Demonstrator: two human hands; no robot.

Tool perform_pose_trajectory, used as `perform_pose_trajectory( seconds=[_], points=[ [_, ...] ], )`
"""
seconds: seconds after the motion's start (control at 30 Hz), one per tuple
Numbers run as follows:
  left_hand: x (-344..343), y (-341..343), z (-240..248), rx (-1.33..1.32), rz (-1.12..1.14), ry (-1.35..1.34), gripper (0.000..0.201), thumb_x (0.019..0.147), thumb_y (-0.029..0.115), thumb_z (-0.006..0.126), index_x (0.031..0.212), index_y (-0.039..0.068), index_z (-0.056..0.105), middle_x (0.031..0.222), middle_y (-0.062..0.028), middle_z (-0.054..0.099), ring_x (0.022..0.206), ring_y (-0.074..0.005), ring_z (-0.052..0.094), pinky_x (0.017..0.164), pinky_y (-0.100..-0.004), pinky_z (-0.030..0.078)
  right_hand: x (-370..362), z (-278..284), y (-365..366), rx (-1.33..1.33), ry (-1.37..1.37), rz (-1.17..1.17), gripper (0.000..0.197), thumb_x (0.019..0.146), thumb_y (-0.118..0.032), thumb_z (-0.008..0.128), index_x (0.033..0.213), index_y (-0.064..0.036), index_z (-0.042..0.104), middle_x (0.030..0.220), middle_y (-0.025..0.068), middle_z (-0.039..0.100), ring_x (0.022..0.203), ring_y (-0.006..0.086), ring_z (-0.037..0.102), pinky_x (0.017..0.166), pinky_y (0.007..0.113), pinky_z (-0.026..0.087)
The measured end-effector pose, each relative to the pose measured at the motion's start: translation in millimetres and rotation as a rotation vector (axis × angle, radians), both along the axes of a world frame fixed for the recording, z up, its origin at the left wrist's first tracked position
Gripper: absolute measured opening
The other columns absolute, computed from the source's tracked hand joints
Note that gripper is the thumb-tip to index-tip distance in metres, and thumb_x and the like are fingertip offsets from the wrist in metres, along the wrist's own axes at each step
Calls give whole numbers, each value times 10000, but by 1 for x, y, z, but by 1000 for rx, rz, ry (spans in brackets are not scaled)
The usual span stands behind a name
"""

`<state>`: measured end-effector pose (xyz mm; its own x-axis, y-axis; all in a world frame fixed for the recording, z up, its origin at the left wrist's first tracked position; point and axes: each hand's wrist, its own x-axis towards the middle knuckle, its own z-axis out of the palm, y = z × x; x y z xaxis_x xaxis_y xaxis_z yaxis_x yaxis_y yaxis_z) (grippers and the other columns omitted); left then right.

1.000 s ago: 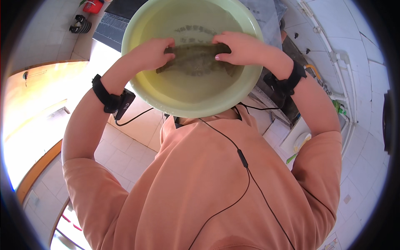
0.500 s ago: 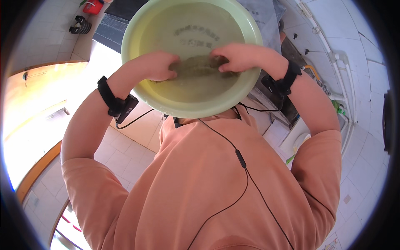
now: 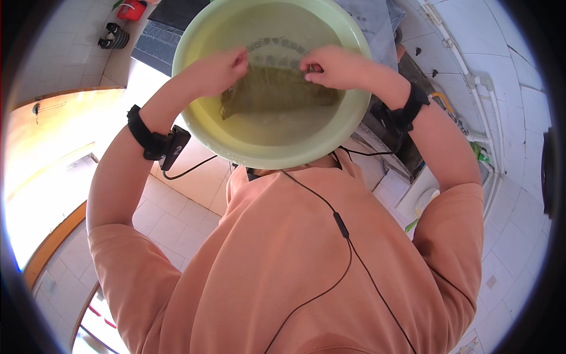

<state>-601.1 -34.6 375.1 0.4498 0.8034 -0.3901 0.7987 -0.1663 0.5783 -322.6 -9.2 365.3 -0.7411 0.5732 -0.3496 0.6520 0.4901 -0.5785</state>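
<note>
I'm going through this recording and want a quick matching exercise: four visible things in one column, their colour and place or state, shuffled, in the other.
1. Basin
2. Cloth-like piece
3. Left wristband
4. Container with a white handle

A. Black, strapped on
B. Red, at the upper left of the view
C. Pale green and round, with water in it
D. Dark greenish brown, lying in the water

Pairs: 1-C, 2-D, 3-A, 4-B
</note>
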Motion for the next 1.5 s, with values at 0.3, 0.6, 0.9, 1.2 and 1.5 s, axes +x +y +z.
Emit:
perform_pose_trajectory(
  seconds=[0.3, 0.6, 0.9, 1.2, 1.5],
  points=[
    [-8, 22, 23, 328, 174, -152, 184, 991, 237, 511, 1017, 55, 502, 767, -58, 526, 681, -149, 492, 655, -300, 426, 6, 30, 25, 248, 355, -237, 202, 827, -159, 679, 940, -37, 564, 819, 100, 593, 758, 255, 577, 724, 347, 467],
    [4, 16, 97, 602, 180, -158, 101, 932, 126, 568, 913, 32, 535, 764, -114, 564, 741, -252, 553, 667, -358, 437, 8, 103, 17, 205, 331, -402, 122, 859, -42, 627, 889, -43, 508, 816, 55, 495, 708, 123, 485, 637, 268, 405],
    [-11, -30, 82, 155, -145, -228, 254, 893, 69, 598, 1139, 39, 542, 921, -137, 615, 824, -268, 604, 744, -355, 489, 25, 76, -17, 95, 167, -37, 220, 815, -108, 678, 880, -59, 474, 703, 73, 501, 653, 235, 499, 605, 370, 406],
    [-20, -34, 73, -141, -193, 3, 211, 843, -7, 614, 1045, 23, 563, 883, -103, 608, 803, -210, 587, 728, -324, 484, 39, 53, -28, 11, 15, 130, 158, 828, -101, 651, 932, -43, 548, 858, 95, 567, 826, 266, 572, 726, 392, 461],
    [-19, -29, 73, -66, -144, -70, 228, 835, -21, 588, 1042, 64, 542, 903, -74, 571, 858, -189, 551, 754, -305, 452, 8, 31, -42, -26, 71, 42, 305, 839, -290, 680, 979, -47, 561, 933, 113, 610, 902, 302, 593, 779, 404, 471]
  ],
)
